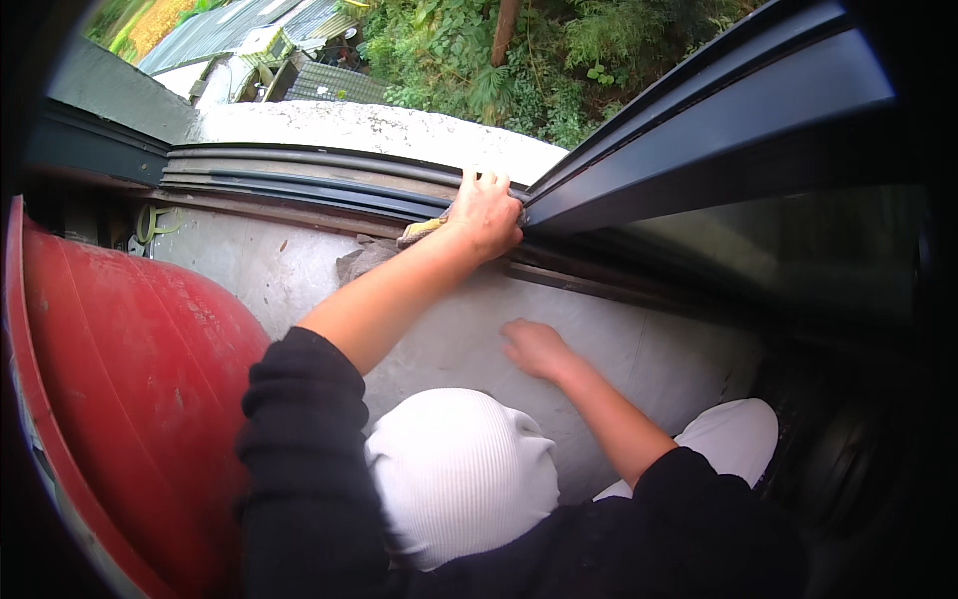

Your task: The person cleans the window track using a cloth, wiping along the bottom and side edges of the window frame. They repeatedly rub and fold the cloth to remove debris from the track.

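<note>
My left hand reaches to the window track, next to the dark metal frame of a sliding window sash. Its fingers bend over a cloth or glove, mostly hidden beneath them; a yellow and grey part shows beside the palm. A grey rag lies just below the track. Lower and to the right, my right hand hovers over or rests near the grey surface, slightly blurred, with no object visible in it.
A large red curved container stands at the left. A pale green ring-shaped item lies near the track's left end. My knee in white ribbed cloth is close below my hands. Outside are a white ledge, plants and roofs.
</note>
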{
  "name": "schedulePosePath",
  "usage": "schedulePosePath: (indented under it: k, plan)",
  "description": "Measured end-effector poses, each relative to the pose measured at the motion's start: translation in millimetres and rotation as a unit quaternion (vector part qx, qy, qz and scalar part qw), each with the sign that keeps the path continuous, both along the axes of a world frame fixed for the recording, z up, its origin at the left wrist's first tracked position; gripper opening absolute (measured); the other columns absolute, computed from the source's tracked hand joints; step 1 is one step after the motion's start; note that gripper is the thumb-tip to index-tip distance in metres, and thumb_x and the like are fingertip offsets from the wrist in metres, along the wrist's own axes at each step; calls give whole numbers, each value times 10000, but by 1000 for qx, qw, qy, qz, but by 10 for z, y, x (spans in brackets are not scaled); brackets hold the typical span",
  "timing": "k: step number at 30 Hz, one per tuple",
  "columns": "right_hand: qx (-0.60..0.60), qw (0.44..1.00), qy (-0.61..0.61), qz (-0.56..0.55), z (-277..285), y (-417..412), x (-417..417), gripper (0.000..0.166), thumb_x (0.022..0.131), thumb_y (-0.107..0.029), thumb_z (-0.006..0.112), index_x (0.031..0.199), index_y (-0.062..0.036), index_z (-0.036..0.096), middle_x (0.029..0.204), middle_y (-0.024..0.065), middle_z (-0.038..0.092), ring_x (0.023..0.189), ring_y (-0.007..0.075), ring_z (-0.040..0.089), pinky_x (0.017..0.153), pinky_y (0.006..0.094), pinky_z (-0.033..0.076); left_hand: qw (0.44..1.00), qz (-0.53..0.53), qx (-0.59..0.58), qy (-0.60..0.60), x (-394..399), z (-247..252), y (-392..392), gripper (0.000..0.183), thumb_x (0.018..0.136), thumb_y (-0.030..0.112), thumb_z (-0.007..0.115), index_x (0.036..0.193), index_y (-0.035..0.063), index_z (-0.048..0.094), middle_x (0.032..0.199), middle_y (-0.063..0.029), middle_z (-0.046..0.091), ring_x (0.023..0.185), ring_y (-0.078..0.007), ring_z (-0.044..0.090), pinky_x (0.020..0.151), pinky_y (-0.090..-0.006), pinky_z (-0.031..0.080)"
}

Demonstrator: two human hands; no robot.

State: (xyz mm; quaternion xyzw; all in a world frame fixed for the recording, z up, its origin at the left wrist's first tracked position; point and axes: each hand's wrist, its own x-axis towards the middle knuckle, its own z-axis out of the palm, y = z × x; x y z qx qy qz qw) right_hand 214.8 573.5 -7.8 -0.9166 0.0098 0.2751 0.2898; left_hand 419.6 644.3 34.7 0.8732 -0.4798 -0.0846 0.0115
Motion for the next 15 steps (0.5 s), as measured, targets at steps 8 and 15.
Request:
schedulePosePath:
  k: [8, 15]
  plan:
    - [2, 1000, -10, -24, 35, -83, -78, 232, 826, -212, 563, 985, -43, 568, 973, 164, 588, 897, 344, 574, 790, 421, 466, 958, 252, 129, -46, 725, -99, 1021, 240, 720, 164, 634, 957, 173, 676, 1008, -106, 574, 970, -264, 554, 776, -408, 476]
    - [-19, 1000, 22, -12, 63, -117, -101, 239, 833, -214, 556, 997, -42, 580, 995, 156, 591, 909, 337, 575, 798, 420, 461, 953, 215, -211, -27, 618, 511, 982, 289, 708, 3, 530, 980, 101, 539, 811, -137, 602, 820, -324, 585, 732, -425, 479]
